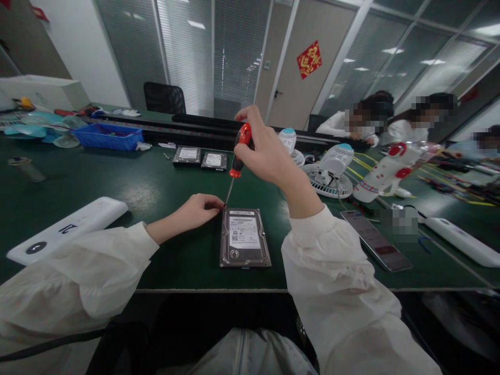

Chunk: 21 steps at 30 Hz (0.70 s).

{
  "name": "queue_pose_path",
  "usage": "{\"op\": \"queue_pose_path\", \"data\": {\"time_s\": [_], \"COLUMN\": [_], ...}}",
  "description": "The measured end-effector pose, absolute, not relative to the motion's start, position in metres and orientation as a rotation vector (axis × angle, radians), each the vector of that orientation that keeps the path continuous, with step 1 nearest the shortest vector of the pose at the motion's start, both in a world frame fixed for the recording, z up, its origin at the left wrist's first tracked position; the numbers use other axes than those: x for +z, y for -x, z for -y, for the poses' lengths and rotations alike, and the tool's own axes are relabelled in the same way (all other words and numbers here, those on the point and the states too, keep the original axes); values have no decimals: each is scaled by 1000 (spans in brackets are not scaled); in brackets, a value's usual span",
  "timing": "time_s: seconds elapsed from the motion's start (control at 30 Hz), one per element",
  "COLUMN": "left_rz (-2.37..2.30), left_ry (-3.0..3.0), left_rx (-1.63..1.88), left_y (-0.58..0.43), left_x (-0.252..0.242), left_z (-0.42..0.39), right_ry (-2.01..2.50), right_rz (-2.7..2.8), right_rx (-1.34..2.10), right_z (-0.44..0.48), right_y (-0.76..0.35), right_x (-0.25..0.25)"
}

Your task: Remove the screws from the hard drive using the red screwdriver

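Observation:
A hard drive [245, 237] lies label-up on the green table [117, 182] in front of me. My right hand [265, 151] is closed around a red-and-black screwdriver [238, 156], held upright with its tip at the drive's far left corner. My left hand [199, 209] rests on the table beside that corner, fingers pinched together near the screwdriver tip; anything between them is too small to see.
Two more hard drives [200, 157] lie farther back. A white device [66, 229] sits at left, a phone [375, 239] at right. Small white fans [332, 169], a blue bin [107, 136] and a white-red toy [390, 169] stand around. Other people sit at the far right.

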<state>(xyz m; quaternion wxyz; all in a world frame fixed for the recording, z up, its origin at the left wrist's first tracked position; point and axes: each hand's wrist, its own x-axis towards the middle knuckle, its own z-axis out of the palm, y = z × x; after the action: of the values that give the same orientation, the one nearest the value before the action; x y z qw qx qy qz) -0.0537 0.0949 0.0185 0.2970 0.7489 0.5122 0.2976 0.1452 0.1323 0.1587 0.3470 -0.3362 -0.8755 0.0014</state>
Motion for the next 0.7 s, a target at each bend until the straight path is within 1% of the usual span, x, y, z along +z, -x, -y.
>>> {"op": "queue_pose_path", "data": {"time_s": [0.23,0.4,0.7], "left_rz": [-1379,-1370,-1353], "left_ry": [-2006,-1998,-1990], "left_rx": [784,769,783], "left_y": [52,53,54], "left_x": [21,19,18], "left_z": [-95,-95,-96], "right_ry": [972,905,861], "right_rz": [2197,2236,2200], "right_rx": [-81,20,28], "right_z": [-133,-133,-143], "right_y": [-143,-145,-147], "right_x": [158,160,156]}}
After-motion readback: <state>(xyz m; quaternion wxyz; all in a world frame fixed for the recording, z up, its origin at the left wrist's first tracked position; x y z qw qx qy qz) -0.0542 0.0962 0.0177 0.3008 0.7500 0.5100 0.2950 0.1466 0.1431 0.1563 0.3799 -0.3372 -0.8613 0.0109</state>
